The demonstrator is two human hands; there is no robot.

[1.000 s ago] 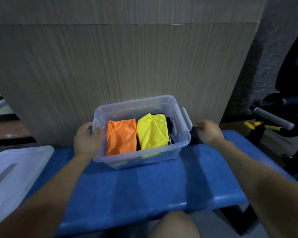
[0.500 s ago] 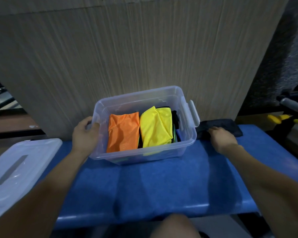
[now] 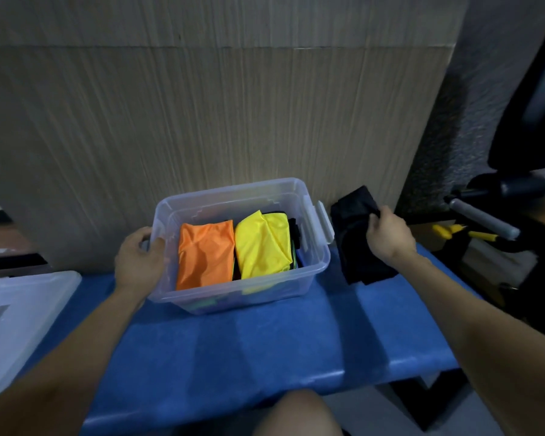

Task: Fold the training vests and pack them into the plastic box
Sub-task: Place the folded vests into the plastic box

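A clear plastic box [image 3: 265, 294] stands on the blue bench [image 3: 265, 347] against the wall. Inside lie a folded orange vest [image 3: 205, 253] on the left and a folded yellow vest [image 3: 263, 243] on the right, with dark fabric behind them. My left hand [image 3: 137, 256] grips the box's left rim. To the right of the box, my right hand [image 3: 389, 236] pinches a black vest [image 3: 354, 237] near its top and holds it up, its lower end hanging to the bench.
The box's clear lid [image 3: 16, 319] lies at the bench's left end. A wooden panel [image 3: 217, 121] rises right behind the box. Dark gym equipment with a grey bar [image 3: 485, 220] and yellow parts [image 3: 466, 234] stands at the right. My knee [image 3: 296, 413] is below the bench's front edge.
My right hand reached to the black vest beside the box, took hold of it and lifted it upright. The left hand stayed on the box's rim.
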